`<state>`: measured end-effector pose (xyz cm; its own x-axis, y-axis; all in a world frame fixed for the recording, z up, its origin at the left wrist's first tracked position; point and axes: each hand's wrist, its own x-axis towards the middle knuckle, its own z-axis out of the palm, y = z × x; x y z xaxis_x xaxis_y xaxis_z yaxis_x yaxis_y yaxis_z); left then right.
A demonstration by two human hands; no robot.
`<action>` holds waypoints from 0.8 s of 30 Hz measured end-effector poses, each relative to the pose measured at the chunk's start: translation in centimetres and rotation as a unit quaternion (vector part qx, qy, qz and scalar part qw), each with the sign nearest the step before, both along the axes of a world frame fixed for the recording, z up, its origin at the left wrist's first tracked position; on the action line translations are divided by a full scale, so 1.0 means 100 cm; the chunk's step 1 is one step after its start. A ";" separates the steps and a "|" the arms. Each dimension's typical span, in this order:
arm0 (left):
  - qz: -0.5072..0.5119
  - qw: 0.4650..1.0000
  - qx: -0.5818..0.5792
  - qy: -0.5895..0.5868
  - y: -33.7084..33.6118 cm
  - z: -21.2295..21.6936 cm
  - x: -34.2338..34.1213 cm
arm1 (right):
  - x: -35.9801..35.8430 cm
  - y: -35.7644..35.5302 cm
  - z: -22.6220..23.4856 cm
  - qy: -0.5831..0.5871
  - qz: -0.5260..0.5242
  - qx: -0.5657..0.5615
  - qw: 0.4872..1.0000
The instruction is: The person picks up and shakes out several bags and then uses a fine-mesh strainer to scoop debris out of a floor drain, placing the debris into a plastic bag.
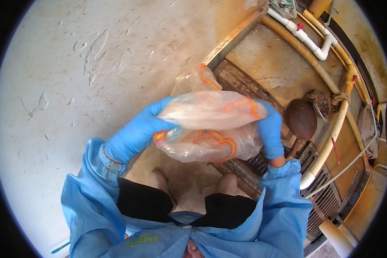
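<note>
Both of my hands wear blue gloves and hold a crumpled clear plastic bag (208, 124) with orange and red printed bands, in front of my chest. My left hand (139, 131) grips the bag's left end. At the bag's right end my right hand (271, 129) is closed over the plastic. Part of the bag sticks up above my hands, and more of it hangs below them. Light blue coat sleeves cover my forearms.
A stained pale floor (73, 86) spreads to the left. On the right lie a metal floor drain grate (322, 202), yellowish pipes (337, 120), white pipes (305, 38) with a red valve, and a round brown object (301, 118). My boots (161, 180) stand below.
</note>
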<state>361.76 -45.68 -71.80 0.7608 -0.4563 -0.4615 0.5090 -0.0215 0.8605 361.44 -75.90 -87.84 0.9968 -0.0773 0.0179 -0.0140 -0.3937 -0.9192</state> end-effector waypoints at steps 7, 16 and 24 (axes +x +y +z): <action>-0.259 0.917 0.299 -0.051 0.006 -0.046 -0.014 | 0.002 -0.006 0.019 0.087 0.008 0.395 0.915; 0.144 0.989 -0.039 0.013 0.016 -0.043 0.022 | 0.020 -0.049 0.055 0.316 0.166 0.128 0.925; 0.081 0.993 0.063 -0.066 -0.034 -0.018 0.042 | -0.015 -0.213 0.040 0.024 -0.158 -0.393 0.905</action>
